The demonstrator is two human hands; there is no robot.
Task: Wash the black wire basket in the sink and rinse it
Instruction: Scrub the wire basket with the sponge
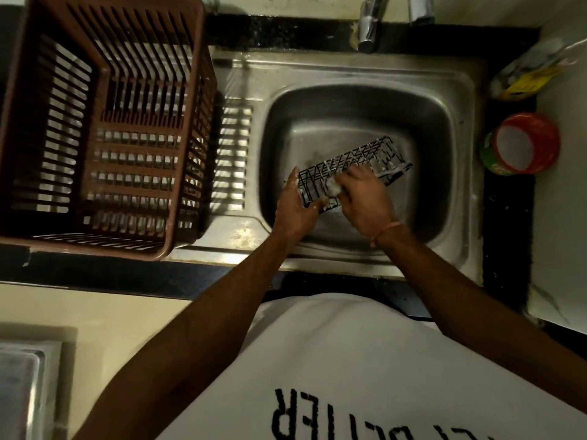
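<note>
- The long, narrow black wire basket (355, 168) lies tilted inside the stainless steel sink (359, 100), its near end raised between your hands and its far end pointing toward the sink's back right corner.
- Its thin black wires form a rectangular grid cage, and white foam clings along the upper bars and the far end.
- Your left hand (297, 206) holds the basket's near end from the side, fingers straight along the wire and thumb hooked against it; soap flecks the fingertips.
- Your right hand (362, 196) is curled around a small white soapy scrubber (333, 185) and presses it onto the basket's top, near the end nearest you.
- A thin pinkish band (386, 231) circles your right wrist, over the sink's front rim.
- Left of the sink, on its drainboard, stands a large brown slatted plastic crate (104, 122); nothing shows inside it.
- Right of the sink sits a round red-rimmed tub (521, 144) with a white paste or soap inside.
- Behind that tub, also right of the sink, lies a clear crumpled packet with yellow print (530, 74).
- The chrome tap (370, 23) hangs over the sink's back edge.
</note>
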